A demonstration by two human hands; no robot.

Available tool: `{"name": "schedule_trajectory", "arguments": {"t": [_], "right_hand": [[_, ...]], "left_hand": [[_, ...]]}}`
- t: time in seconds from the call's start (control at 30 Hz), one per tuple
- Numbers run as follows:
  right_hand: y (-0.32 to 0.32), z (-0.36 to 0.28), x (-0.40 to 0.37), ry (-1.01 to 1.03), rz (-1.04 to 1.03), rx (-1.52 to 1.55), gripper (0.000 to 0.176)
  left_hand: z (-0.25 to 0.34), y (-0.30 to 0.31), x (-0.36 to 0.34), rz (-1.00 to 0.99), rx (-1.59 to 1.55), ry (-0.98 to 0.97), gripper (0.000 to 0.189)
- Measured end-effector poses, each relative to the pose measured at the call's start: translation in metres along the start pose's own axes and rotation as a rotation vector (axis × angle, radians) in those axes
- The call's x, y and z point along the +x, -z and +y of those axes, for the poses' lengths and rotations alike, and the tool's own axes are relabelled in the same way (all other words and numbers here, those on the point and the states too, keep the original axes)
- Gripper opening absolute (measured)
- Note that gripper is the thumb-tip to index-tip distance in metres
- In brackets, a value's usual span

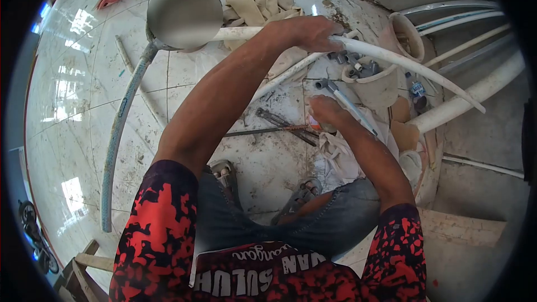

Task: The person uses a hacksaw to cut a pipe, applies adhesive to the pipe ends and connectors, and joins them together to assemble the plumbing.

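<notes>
My left hand [320, 32] reaches across to the top middle and is closed round a long white pipe [391, 53]. The pipe runs out to the right, and a white length also shows left of the hand. Lower down, my right hand [326, 109] has its fingers curled over a small container [314, 122] with an orange and white label, mostly hidden. Beside it lies a pale blue pipe [355, 106] with a grey elbow fitting [323, 84]. Pliers-like tools [285, 124] and a rusty rod [254, 131] lie on the dirty tiles.
A bucket of grey fittings [377, 84] stands right of my hands, near a plastic bottle [417, 90]. Several pipes lie farther right. Crumpled cloth [257, 4] lies at the top. A blurred round shape [184, 14] and a bluish pipe [120, 128] are on the left.
</notes>
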State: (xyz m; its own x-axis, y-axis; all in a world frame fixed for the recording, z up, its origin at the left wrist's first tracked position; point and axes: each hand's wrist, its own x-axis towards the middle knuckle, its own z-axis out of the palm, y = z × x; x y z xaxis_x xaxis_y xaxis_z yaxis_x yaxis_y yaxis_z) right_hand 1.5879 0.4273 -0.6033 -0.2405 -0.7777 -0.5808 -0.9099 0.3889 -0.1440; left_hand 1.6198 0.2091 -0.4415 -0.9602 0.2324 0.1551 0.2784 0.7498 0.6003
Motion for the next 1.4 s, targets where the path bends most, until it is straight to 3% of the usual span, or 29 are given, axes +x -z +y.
{"name": "schedule_trajectory", "arguments": {"t": [0.1, 0.23, 0.33, 0.47, 0.6, 0.67, 0.7, 0.77, 0.87, 1.0, 1.13, 1.23, 1.3, 1.4], "right_hand": [[0.006, -0.031, -0.014, 0.111, 0.002, -0.071, 0.023], [-0.008, -0.06, 0.004, 0.222, -0.121, -0.349, 0.02], [-0.013, -0.071, 0.025, 0.372, -0.157, -0.25, 0.019], [-0.071, -0.085, 0.04, 0.342, 0.171, -0.21, 0.011], [-0.075, -0.088, 0.042, 0.344, 0.206, -0.169, 0.012], [-0.068, -0.083, 0.035, 0.443, 0.224, -0.151, 0.017], [-0.054, -0.079, 0.027, 0.421, 0.229, -0.155, 0.017], [-0.019, -0.081, 0.004, 0.362, -0.046, 0.097, 0.023], [-0.004, -0.054, -0.037, 0.353, -0.046, 0.156, 0.021], [-0.016, -0.02, -0.102, 0.154, -0.084, 0.434, 0.022], [-0.085, -0.01, -0.18, 0.001, 0.398, 0.815, 0.024], [-0.12, -0.038, -0.225, -0.161, 0.552, 0.843, 0.023], [-0.136, -0.055, -0.238, -0.444, 0.628, 1.527, 0.025], [-0.128, -0.073, -0.224, -0.598, 0.816, 1.615, 0.029]], "left_hand": [[-0.006, 0.003, -0.006, 0.055, 0.01, -0.002, 0.048], [-0.007, 0.015, -0.008, -0.045, 0.023, 0.108, 0.048], [-0.008, 0.012, -0.007, -0.049, -0.044, 0.078, 0.047], [-0.006, 0.005, -0.006, -0.113, -0.089, 0.089, 0.047], [-0.02, -0.034, -0.008, -0.073, -0.118, 0.027, 0.046], [-0.017, -0.044, -0.005, -0.184, -0.165, 0.008, 0.045], [-0.016, -0.048, -0.002, -0.186, -0.163, -0.015, 0.045], [-0.014, -0.06, -0.002, -0.326, -0.228, 0.087, 0.044], [-0.012, -0.085, -0.007, -0.321, -0.163, 0.052, 0.043], [-0.014, -0.11, -0.014, -0.389, -0.246, 0.057, 0.043], [-0.027, -0.129, -0.024, -0.377, -0.197, 0.089, 0.045], [-0.031, -0.136, -0.029, -0.449, -0.197, 0.138, 0.044], [-0.03, -0.142, -0.033, -0.494, -0.193, 0.183, 0.044], [-0.026, -0.159, -0.033, -0.469, -0.15, 0.174, 0.041]]}}
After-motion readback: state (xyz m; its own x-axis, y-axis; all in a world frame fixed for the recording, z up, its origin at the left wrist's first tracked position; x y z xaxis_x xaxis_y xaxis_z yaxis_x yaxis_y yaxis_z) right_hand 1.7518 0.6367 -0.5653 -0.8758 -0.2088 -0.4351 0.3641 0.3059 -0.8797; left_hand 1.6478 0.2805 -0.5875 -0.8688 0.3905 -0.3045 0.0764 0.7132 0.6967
